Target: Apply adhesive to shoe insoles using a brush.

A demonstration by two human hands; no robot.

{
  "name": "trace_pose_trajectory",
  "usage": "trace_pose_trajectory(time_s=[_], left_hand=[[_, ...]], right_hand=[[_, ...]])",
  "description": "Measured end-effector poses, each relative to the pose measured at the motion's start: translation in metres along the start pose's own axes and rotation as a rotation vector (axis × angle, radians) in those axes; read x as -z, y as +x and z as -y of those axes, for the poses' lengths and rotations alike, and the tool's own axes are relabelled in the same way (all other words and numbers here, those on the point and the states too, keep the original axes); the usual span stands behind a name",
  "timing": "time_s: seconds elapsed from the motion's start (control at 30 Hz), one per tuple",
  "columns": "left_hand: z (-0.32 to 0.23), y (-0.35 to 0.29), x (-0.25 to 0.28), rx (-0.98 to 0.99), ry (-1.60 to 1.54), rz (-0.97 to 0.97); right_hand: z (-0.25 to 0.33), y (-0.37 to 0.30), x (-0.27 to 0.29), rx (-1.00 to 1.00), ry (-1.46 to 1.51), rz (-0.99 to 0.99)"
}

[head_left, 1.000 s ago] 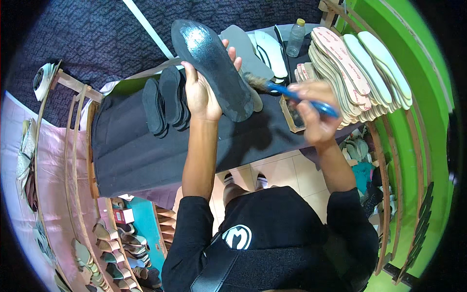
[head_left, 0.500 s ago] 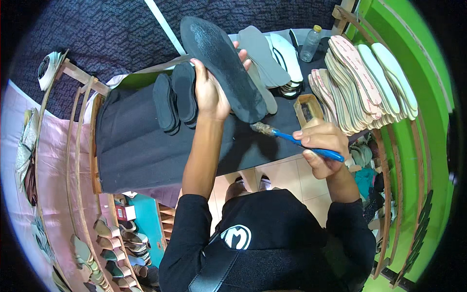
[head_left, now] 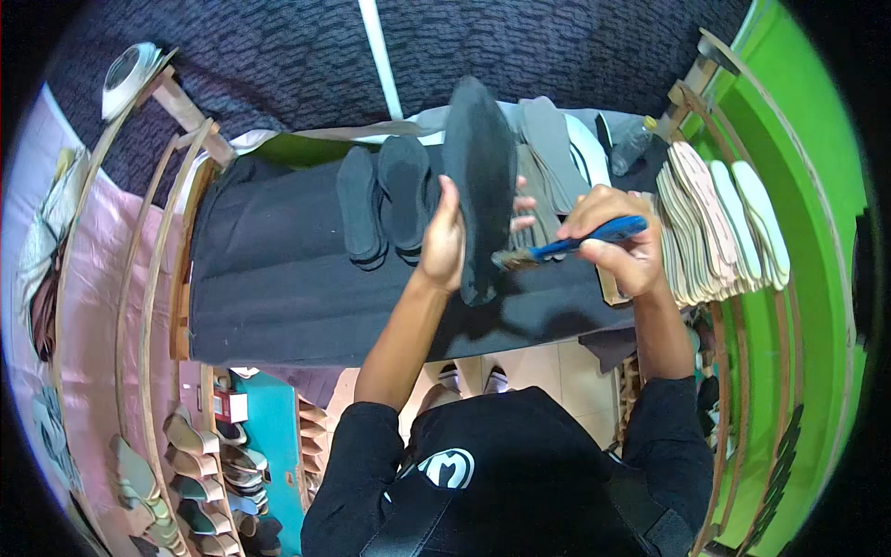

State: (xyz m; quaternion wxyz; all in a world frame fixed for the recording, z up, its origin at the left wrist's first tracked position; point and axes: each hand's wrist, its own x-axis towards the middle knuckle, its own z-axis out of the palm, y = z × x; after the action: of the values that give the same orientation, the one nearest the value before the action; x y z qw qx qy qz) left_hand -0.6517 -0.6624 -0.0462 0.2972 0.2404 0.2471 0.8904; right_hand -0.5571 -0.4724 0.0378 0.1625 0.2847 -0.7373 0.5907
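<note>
My left hand is closed around the edges of a long black shoe sole, its thumb on the left side and fingertips showing past the right side. The sole stands nearly upright in view, its narrower end toward me. In my right hand is a brush with a blue handle. Its worn brown bristles meet the right edge of the sole near the lower end; whether they press on it is hard to tell. Partly hidden by my right hand and wrist is a yellowish open container.
Stacks of black soles lie left on the dark-covered table. Behind the held sole are grey sole pieces. A clear bottle and a tall stack of pale insoles stand right. Wooden racks flank the table.
The sole has turned more upright and edge-on. The brush has gone from the sole's lower tip to its right edge. The whole view has shifted, showing more of the table's left.
</note>
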Motion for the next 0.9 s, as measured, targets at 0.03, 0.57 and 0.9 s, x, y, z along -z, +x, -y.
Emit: trace_pose_trajectory(time_s=[0.03, 0.57, 0.9], left_hand=[[-0.003, -0.006, 0.001, 0.056, 0.011, 0.049], [-0.009, -0.033, 0.027, 0.098, -0.144, 0.115], [-0.008, -0.038, 0.045, 0.121, -0.238, 0.147]], right_hand=[[-0.002, 0.011, -0.007, 0.058, -0.099, 0.073], [0.001, 0.076, -0.046, 0.607, -0.79, 0.211], [-0.009, 0.036, -0.041, 0.256, -0.315, 0.049]])
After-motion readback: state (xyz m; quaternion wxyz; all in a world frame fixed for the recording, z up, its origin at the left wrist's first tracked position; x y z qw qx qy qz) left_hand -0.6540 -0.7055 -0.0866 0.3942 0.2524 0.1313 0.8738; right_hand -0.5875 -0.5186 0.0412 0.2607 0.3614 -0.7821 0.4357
